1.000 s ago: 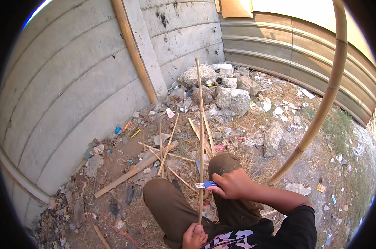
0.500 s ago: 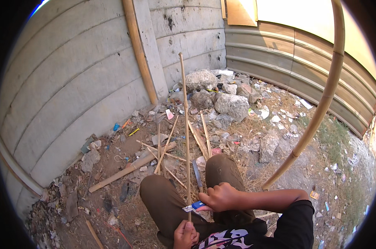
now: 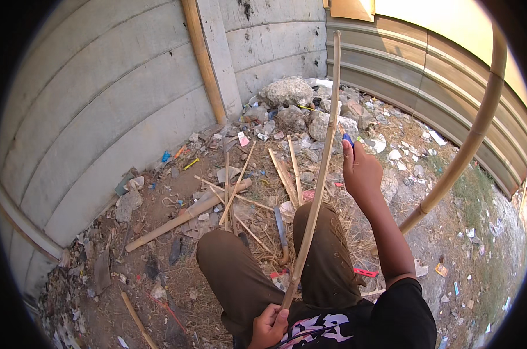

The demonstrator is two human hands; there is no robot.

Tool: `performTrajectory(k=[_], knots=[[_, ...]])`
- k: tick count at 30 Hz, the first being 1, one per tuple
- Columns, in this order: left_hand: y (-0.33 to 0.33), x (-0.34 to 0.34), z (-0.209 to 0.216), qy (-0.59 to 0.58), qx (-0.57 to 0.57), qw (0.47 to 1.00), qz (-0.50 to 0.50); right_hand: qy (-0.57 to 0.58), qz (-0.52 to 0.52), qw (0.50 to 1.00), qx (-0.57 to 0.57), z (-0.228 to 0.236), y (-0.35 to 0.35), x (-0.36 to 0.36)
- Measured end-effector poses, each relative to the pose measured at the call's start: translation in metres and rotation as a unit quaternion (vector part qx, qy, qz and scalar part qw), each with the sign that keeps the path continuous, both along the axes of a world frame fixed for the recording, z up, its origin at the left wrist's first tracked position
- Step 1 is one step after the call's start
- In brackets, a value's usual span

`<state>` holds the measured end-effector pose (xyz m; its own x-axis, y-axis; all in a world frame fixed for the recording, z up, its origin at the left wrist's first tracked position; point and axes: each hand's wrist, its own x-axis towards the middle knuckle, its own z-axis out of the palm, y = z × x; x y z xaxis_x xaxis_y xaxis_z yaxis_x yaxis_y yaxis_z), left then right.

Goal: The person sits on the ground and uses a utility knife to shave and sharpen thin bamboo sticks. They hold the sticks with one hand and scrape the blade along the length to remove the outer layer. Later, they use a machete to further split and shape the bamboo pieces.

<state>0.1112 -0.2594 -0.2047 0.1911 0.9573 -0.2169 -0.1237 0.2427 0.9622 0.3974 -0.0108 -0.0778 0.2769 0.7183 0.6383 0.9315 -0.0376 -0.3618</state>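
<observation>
A long bamboo strip is held at both ends while seated over littered ground.

The bamboo strip [image 3: 319, 174] is gripped at its near end by the clenched left hand [image 3: 269, 326], so it is steadied against the lap and angled up and away over the knees. Farther along it, the right hand [image 3: 361, 171] is closed on a small blue-handled tool [image 3: 348, 139], kept just beside the strip. A curved blade [image 3: 281, 232] and loose bamboo sticks [image 3: 289, 171] lie on the ground [image 3: 159, 262] between the knees and the rubble pile [image 3: 301, 107].
</observation>
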Motion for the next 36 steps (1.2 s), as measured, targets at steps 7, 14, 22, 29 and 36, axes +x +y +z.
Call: performTrajectory(k=[7,14,22,29,36], knots=[[-0.003,0.003,0.011,-0.055,-0.096,0.993,0.047,0.094,0.293,0.939,-0.156,-0.066,-0.093,-0.048],[0.000,-0.004,0.000,-0.079,-0.071,0.994,0.040,-0.062,0.431,0.891,-0.128,-0.094,-0.149,-0.078],[-0.001,-0.005,0.000,-0.079,-0.039,0.996,0.032,-0.157,0.398,0.900,-0.079,-0.074,-0.121,-0.063],[-0.003,-0.002,0.000,-0.051,-0.052,0.997,0.023,-0.122,0.166,0.976,-0.069,-0.050,-0.051,-0.040],[-0.004,-0.006,0.010,-0.061,-0.082,0.995,0.017,-0.086,0.312,0.946,-0.006,-0.062,-0.058,-0.056]])
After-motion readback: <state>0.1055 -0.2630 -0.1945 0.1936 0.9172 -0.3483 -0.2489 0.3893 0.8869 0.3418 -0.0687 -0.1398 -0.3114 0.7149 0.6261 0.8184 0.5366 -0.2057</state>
